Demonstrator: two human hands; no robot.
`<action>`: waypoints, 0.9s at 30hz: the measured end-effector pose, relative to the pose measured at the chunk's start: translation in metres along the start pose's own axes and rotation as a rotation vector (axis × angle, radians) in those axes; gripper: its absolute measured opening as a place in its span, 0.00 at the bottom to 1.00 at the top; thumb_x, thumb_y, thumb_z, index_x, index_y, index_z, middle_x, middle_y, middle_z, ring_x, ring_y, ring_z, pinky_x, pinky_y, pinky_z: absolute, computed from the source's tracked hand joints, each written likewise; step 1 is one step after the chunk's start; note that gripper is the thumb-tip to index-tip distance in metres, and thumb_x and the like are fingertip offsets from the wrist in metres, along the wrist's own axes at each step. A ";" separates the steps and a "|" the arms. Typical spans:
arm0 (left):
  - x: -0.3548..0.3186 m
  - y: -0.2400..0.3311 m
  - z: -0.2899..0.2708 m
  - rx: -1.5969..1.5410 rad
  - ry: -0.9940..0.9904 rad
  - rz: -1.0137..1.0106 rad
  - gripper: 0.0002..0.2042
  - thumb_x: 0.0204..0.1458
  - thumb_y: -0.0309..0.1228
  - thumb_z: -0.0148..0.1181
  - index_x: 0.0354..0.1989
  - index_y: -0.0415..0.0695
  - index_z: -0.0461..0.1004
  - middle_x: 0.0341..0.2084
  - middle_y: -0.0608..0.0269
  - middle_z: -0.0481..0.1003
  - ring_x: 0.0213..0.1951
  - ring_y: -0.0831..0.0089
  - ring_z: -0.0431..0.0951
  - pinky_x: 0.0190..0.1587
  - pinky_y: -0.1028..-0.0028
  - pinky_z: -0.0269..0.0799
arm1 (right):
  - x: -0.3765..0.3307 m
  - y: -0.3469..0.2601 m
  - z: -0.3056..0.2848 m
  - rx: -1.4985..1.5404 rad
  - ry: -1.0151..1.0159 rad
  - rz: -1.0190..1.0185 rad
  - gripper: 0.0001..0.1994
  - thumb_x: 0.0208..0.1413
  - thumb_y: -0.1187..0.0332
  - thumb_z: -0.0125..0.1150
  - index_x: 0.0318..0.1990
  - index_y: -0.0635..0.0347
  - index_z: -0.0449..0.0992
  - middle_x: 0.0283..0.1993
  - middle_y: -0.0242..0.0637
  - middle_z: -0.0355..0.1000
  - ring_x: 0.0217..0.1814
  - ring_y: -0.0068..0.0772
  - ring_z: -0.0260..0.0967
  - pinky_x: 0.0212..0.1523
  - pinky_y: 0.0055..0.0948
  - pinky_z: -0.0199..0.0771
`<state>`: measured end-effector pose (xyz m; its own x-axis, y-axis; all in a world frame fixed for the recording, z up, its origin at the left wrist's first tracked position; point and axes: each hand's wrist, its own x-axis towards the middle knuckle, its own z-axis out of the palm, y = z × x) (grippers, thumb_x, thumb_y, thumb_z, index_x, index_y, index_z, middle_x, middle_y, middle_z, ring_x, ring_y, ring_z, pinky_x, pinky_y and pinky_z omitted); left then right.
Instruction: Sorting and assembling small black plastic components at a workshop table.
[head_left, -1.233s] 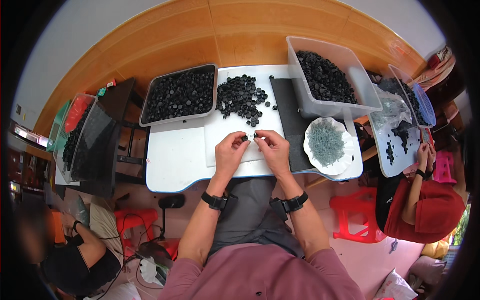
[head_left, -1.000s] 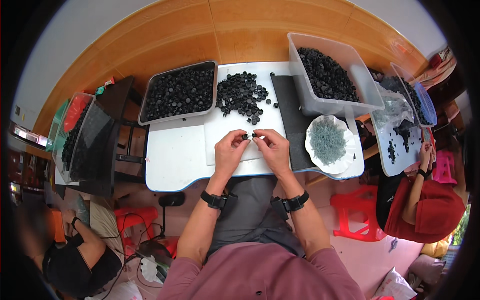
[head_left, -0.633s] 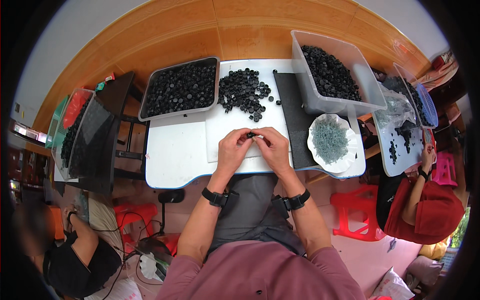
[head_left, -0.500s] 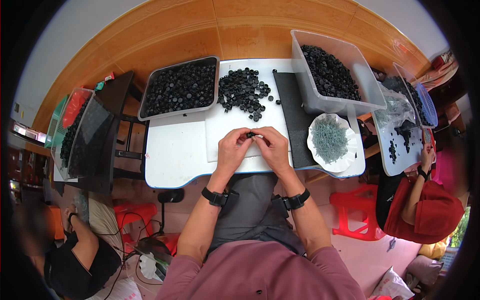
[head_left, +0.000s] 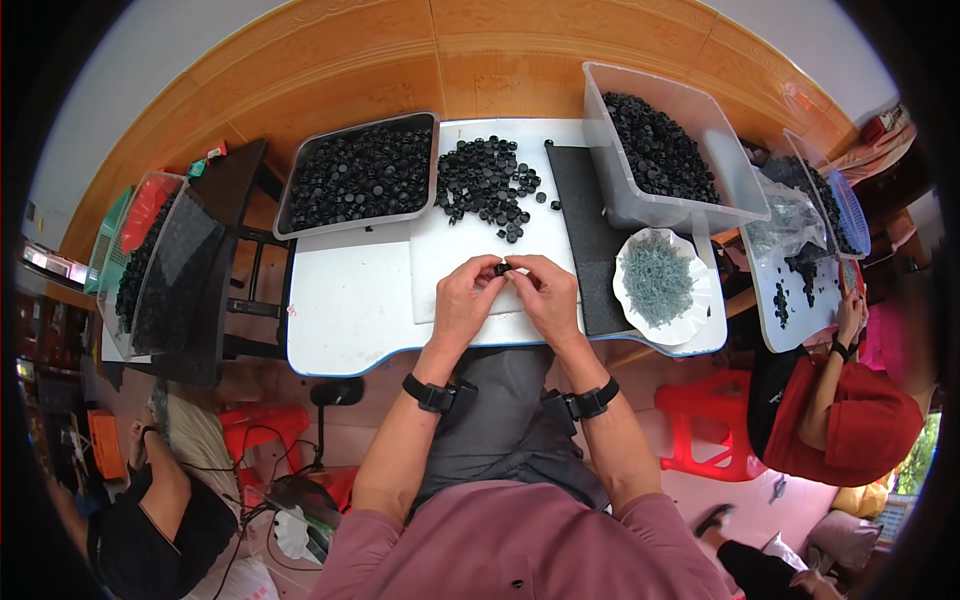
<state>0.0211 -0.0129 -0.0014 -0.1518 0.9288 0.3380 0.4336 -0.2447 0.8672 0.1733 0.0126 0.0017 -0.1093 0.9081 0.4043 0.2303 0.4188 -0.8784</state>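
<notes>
My left hand and my right hand meet over the near part of the white table. Their fingertips pinch one small round black cap between them; part of it is hidden by the fingers. Just beyond the hands, a loose pile of similar black caps lies on a white sheet. To the right, a white scalloped plate holds a heap of thin grey-green pieces, too fine to make out singly.
A grey tray full of black caps stands back left, a translucent bin of black parts back right. A black mat lies between sheet and bin. Co-workers sit at both sides, one in a red top. Red stools flank me.
My hands stay in nearly the same place, still pinching the cap, which shows slightly more between the fingertips. Another person's leg and foot have come into view at lower right.
</notes>
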 end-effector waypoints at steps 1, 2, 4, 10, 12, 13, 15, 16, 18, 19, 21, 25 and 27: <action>0.000 0.000 -0.001 -0.004 0.001 0.002 0.12 0.53 0.23 0.70 0.46 0.38 0.81 0.34 0.56 0.84 0.34 0.69 0.85 0.39 0.72 0.81 | 0.000 0.001 0.000 -0.001 -0.002 -0.001 0.09 0.55 0.79 0.69 0.44 0.65 0.84 0.38 0.40 0.83 0.33 0.26 0.79 0.33 0.24 0.77; 0.000 -0.001 -0.001 -0.007 0.001 0.002 0.12 0.53 0.23 0.70 0.46 0.38 0.81 0.34 0.56 0.84 0.34 0.69 0.85 0.39 0.72 0.81 | -0.001 0.003 -0.001 0.020 -0.020 0.072 0.08 0.56 0.78 0.69 0.43 0.65 0.84 0.37 0.39 0.83 0.31 0.24 0.78 0.32 0.23 0.76; -0.001 -0.003 -0.001 0.008 -0.006 0.025 0.12 0.54 0.24 0.70 0.46 0.38 0.81 0.34 0.56 0.84 0.34 0.68 0.86 0.39 0.72 0.81 | -0.001 0.008 -0.001 0.039 -0.038 0.144 0.08 0.56 0.78 0.69 0.43 0.64 0.85 0.36 0.38 0.83 0.29 0.21 0.77 0.31 0.22 0.75; -0.001 -0.004 0.000 -0.038 -0.008 0.001 0.14 0.55 0.25 0.69 0.49 0.39 0.79 0.33 0.56 0.84 0.34 0.67 0.86 0.39 0.70 0.81 | -0.001 0.015 0.003 0.136 0.009 0.098 0.06 0.56 0.78 0.69 0.40 0.64 0.85 0.34 0.37 0.83 0.29 0.19 0.76 0.31 0.21 0.74; -0.001 -0.005 -0.001 -0.019 -0.019 -0.003 0.14 0.55 0.25 0.69 0.50 0.39 0.79 0.33 0.55 0.84 0.34 0.66 0.86 0.39 0.70 0.82 | -0.001 0.015 0.003 0.145 0.008 0.095 0.05 0.56 0.78 0.69 0.40 0.65 0.85 0.35 0.37 0.83 0.30 0.20 0.77 0.31 0.21 0.75; 0.000 -0.006 -0.001 0.003 -0.032 -0.007 0.15 0.55 0.25 0.70 0.50 0.39 0.79 0.34 0.55 0.84 0.35 0.65 0.87 0.39 0.70 0.82 | -0.001 0.015 0.003 0.144 0.007 0.093 0.05 0.56 0.78 0.69 0.40 0.65 0.85 0.35 0.37 0.83 0.30 0.20 0.77 0.31 0.21 0.75; 0.000 -0.003 0.000 -0.004 -0.030 -0.004 0.14 0.55 0.25 0.70 0.49 0.39 0.79 0.34 0.54 0.84 0.36 0.65 0.87 0.40 0.70 0.82 | -0.001 0.016 0.003 0.126 0.032 0.047 0.06 0.56 0.79 0.68 0.40 0.64 0.85 0.36 0.37 0.83 0.32 0.21 0.78 0.32 0.22 0.75; 0.000 -0.002 0.000 -0.009 -0.028 -0.001 0.14 0.54 0.26 0.70 0.49 0.39 0.80 0.34 0.53 0.85 0.36 0.64 0.87 0.40 0.70 0.82 | -0.001 0.016 0.002 0.125 0.032 0.047 0.06 0.56 0.79 0.68 0.40 0.64 0.85 0.36 0.37 0.83 0.32 0.21 0.78 0.32 0.22 0.75; 0.000 -0.002 -0.001 0.001 -0.038 0.009 0.13 0.54 0.26 0.70 0.48 0.39 0.80 0.35 0.53 0.85 0.37 0.64 0.87 0.40 0.70 0.82 | -0.001 0.014 0.001 0.108 0.031 0.052 0.06 0.55 0.79 0.68 0.40 0.64 0.85 0.37 0.38 0.84 0.33 0.23 0.79 0.33 0.22 0.76; 0.000 -0.002 -0.002 0.010 -0.050 0.020 0.13 0.54 0.26 0.70 0.47 0.38 0.80 0.35 0.53 0.85 0.37 0.64 0.87 0.41 0.70 0.82 | 0.000 0.013 0.001 0.107 0.031 0.052 0.06 0.55 0.79 0.68 0.40 0.64 0.85 0.37 0.38 0.84 0.33 0.23 0.79 0.33 0.22 0.76; -0.001 -0.004 -0.002 0.009 -0.035 0.022 0.12 0.54 0.25 0.70 0.46 0.38 0.80 0.35 0.53 0.85 0.37 0.64 0.87 0.40 0.70 0.82 | 0.000 0.008 0.000 0.065 0.009 0.026 0.06 0.55 0.80 0.67 0.40 0.65 0.85 0.38 0.40 0.83 0.35 0.26 0.80 0.34 0.23 0.77; -0.002 -0.005 0.000 0.010 0.002 0.022 0.11 0.53 0.24 0.70 0.45 0.38 0.81 0.35 0.54 0.85 0.37 0.64 0.88 0.40 0.70 0.82 | -0.001 0.004 0.000 0.037 0.013 -0.034 0.06 0.54 0.81 0.67 0.39 0.65 0.85 0.38 0.41 0.83 0.36 0.30 0.81 0.36 0.25 0.79; -0.002 -0.006 0.001 0.011 0.006 0.012 0.11 0.53 0.24 0.71 0.44 0.38 0.81 0.34 0.54 0.85 0.37 0.64 0.88 0.40 0.71 0.82 | -0.001 0.004 0.000 -0.003 0.013 -0.069 0.06 0.54 0.81 0.67 0.39 0.65 0.85 0.38 0.42 0.83 0.37 0.33 0.82 0.38 0.27 0.80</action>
<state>0.0199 -0.0132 -0.0074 -0.1520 0.9239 0.3510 0.4449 -0.2532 0.8591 0.1742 0.0132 -0.0020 -0.1127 0.8770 0.4671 0.2254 0.4804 -0.8476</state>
